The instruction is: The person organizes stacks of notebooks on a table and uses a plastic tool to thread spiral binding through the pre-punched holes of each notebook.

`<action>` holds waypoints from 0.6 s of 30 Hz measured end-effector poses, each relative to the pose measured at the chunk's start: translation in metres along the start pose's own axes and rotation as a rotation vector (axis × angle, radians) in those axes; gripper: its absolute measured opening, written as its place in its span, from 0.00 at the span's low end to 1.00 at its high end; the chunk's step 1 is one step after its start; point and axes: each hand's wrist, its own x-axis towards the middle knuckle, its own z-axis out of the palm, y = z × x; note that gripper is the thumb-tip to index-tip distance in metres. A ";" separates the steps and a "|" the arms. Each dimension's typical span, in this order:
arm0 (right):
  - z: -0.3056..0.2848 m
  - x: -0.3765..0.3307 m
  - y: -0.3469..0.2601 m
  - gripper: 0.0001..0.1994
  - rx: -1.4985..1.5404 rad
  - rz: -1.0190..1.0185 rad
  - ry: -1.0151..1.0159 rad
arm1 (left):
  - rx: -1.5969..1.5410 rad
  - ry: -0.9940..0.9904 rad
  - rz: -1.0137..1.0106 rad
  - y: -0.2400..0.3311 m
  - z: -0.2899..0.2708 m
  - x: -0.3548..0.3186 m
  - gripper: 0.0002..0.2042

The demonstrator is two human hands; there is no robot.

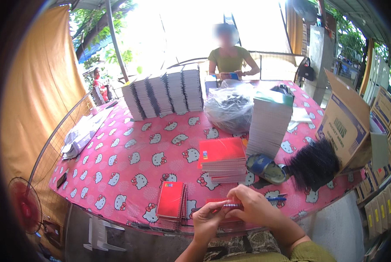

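Note:
Near the table's front edge, my left hand and my right hand pinch a small red notebook between them. Its edge, with a row of small white marks, faces up between my thumbs; the rest is mostly behind my fingers. Just left of my hands lies a short stack of red spiral notebooks. Beyond my hands stands a larger pile of red-covered pads. A blue pen rests on the table right of my right hand.
Tall notebook stacks stand far left, another paper stack right of centre. Between them sits a plastic bag of dark material. A blue slipper-like item, black coils and cardboard box are right. A person sits opposite.

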 end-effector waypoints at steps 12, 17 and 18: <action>0.006 -0.001 -0.007 0.10 0.065 -0.074 0.129 | 0.132 -0.012 -0.007 0.004 -0.005 -0.011 0.12; 0.006 0.003 -0.007 0.08 0.100 -0.036 0.056 | 0.187 0.021 0.029 -0.003 -0.008 -0.012 0.10; 0.007 0.004 -0.005 0.09 0.086 -0.042 0.039 | 0.160 0.029 0.022 -0.004 -0.009 -0.013 0.10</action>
